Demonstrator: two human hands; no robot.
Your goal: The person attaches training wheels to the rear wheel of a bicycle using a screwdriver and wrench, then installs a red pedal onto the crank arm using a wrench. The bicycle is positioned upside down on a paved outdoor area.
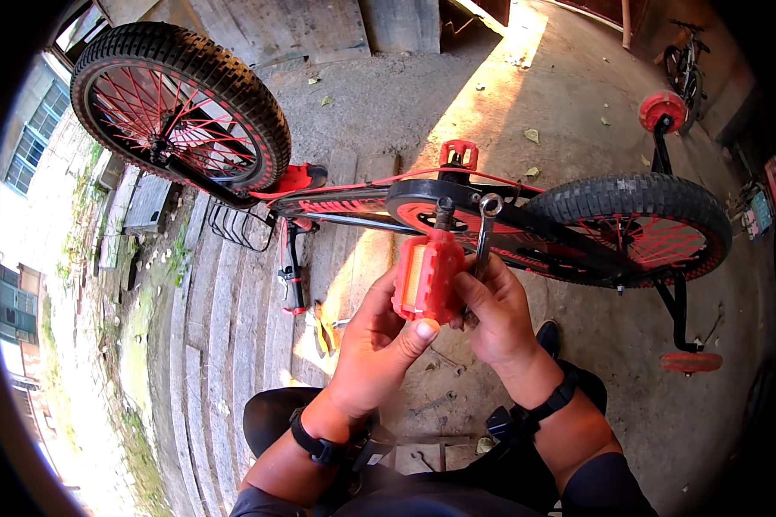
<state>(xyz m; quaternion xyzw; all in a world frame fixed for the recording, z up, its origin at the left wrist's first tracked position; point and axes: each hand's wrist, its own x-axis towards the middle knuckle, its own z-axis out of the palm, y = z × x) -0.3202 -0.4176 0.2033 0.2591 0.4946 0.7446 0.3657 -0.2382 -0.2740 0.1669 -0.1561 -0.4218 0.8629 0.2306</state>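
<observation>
A red bicycle pedal with an orange reflector sits in my left hand, its thumb pressed on the near end. The pedal's dark spindle points away from me, over the chain guard; whether it touches the crank I cannot tell. My right hand is closed around a shiny wrench, ring end up, and rests against the pedal's right side. Beyond both hands lies a black and red child's bicycle, turned over. A second red pedal shows on its far side.
The treaded front wheel is at left, the rear wheel at right, with training wheels on black arms. Loose wrenches and a yellow-handled tool lie on the ground. Another bicycle stands far right.
</observation>
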